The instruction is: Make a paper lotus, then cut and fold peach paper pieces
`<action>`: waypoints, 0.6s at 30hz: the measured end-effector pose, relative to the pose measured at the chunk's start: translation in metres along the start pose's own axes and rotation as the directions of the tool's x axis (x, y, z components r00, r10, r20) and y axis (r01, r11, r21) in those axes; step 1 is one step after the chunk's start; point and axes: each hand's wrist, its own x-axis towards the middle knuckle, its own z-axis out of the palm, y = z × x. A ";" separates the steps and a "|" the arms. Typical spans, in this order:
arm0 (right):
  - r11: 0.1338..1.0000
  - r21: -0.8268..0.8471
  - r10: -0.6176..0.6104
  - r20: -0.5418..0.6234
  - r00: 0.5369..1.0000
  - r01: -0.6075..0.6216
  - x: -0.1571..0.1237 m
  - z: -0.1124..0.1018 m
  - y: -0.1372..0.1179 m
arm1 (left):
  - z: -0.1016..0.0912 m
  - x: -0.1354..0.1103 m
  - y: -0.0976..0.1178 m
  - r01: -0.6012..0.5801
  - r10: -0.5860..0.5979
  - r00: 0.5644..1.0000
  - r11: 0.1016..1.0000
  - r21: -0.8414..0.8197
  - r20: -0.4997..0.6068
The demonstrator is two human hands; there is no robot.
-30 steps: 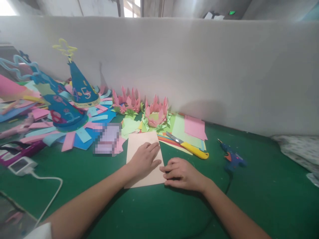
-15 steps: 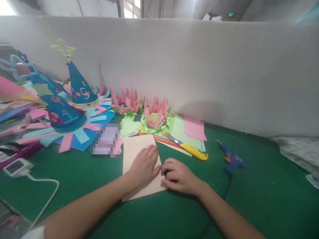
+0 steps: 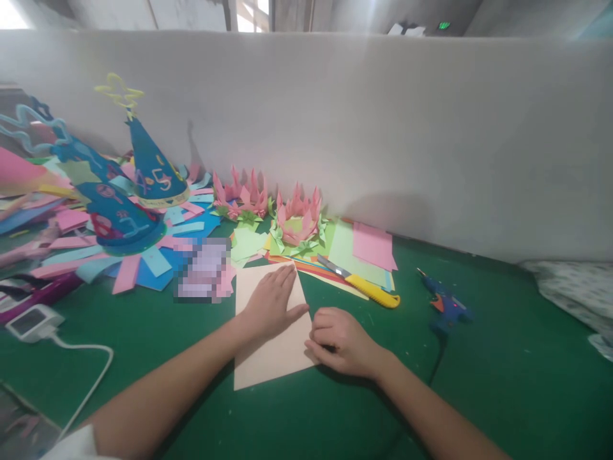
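Note:
A pale peach paper sheet (image 3: pixel 268 358) lies on the green table (image 3: pixel 479 396) in front of me. My left hand (image 3: pixel 272 303) rests flat on the sheet's upper half, fingers stretched out and pointing away from me. My right hand (image 3: pixel 338 338) is curled at the sheet's right edge, fingertips pressed down on the paper there. Both forearms reach in from the bottom of the view.
A yellow utility knife (image 3: pixel 364 287) lies on coloured paper sheets (image 3: pixel 371 246) right of the hands. A blue glue gun (image 3: pixel 447 306) is further right. Pink paper lotus flowers (image 3: pixel 297 217), blue party hats (image 3: pixel 153 166), paper strips and a white charger (image 3: pixel 31 319) fill the left. A grey partition stands behind.
My left hand slid further away from me up the sheet. My right hand stayed curled at the right edge. The sheet has turned slightly.

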 end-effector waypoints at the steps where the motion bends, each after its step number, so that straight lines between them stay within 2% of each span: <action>1: 1.000 -0.006 -0.002 0.001 1.000 0.002 0.000 0.000 0.000 | -0.001 0.002 -0.004 0.002 -0.002 1.000 1.000 -0.006 -0.008; 8: 0.999 -0.038 0.002 -0.007 1.000 -0.003 0.003 0.002 0.000 | -0.005 0.006 -0.015 -0.008 0.008 1.000 1.000 -0.002 -0.012; 18: 0.998 -0.057 -0.022 -0.043 0.999 0.020 -0.001 0.005 0.000 | -0.006 -0.012 0.012 -0.094 0.093 0.996 0.995 0.035 0.015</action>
